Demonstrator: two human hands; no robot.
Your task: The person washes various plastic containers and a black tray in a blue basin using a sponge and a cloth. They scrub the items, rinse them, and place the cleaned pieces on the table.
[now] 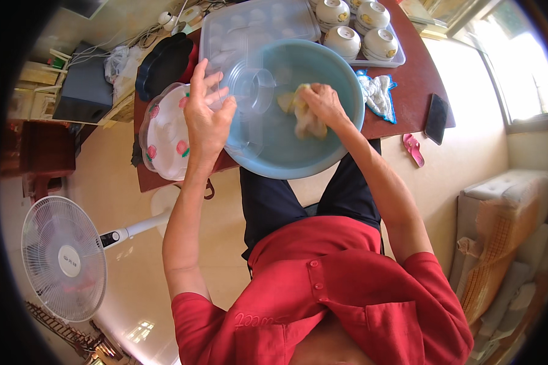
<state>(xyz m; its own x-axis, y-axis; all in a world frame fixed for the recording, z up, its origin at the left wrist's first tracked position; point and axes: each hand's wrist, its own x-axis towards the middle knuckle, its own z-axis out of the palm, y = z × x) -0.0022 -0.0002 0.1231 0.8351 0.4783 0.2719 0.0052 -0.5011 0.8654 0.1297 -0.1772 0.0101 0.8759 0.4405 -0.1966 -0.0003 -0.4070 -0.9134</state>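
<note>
A large blue plastic basin (297, 164) of water stands at the table's front edge, overhanging my lap. My left hand (208, 109) holds a clear plastic lid or tray (251, 86) with a round raised centre, tilted over the basin's left side. My right hand (322, 102) grips a wet yellow and white cloth (309, 119) low inside the basin, at or in the water. To the left lies a white scalloped tray with red roses (166, 132). A white cloth with blue edging (378, 95) rests right of the basin.
Upturned patterned bowls (342, 42) stand in a tray at the back. Beside them is a lidded translucent box (260, 23). A black scalloped pan (166, 66) is back left, a smartphone (436, 119) at the right edge. A standing fan (66, 260) is at the lower left.
</note>
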